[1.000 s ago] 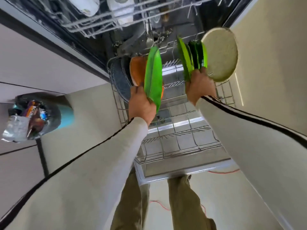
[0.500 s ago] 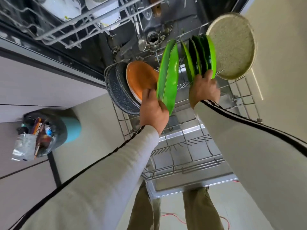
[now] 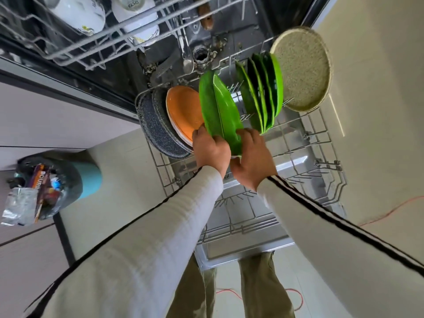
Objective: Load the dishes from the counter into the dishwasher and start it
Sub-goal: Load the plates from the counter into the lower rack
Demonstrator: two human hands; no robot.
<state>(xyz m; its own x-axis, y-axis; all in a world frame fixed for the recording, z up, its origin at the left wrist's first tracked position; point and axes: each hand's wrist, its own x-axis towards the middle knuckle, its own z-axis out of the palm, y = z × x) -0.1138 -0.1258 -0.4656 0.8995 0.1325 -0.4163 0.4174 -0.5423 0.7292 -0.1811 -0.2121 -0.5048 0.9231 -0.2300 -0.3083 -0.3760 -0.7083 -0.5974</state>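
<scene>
A long green leaf-shaped dish (image 3: 219,111) stands on edge over the pulled-out lower rack (image 3: 305,143) of the open dishwasher. My left hand (image 3: 212,150) grips its near end, and my right hand (image 3: 253,157) holds the same end from the right. Left of it an orange plate (image 3: 182,109) and a dark speckled pan (image 3: 156,127) stand in the rack. To the right, several green plates (image 3: 263,92) and a round beige speckled plate (image 3: 302,70) stand upright.
The upper rack (image 3: 91,31) at top left holds white cups (image 3: 85,12). A teal bin (image 3: 52,184) full of wrappers stands on the floor at left. A red cable (image 3: 390,208) runs across the floor at right. The near part of the lower rack is bare wire.
My right hand left the upright green plates and came to the leaf dish's near end. The dish has shifted right, away from the orange plate.
</scene>
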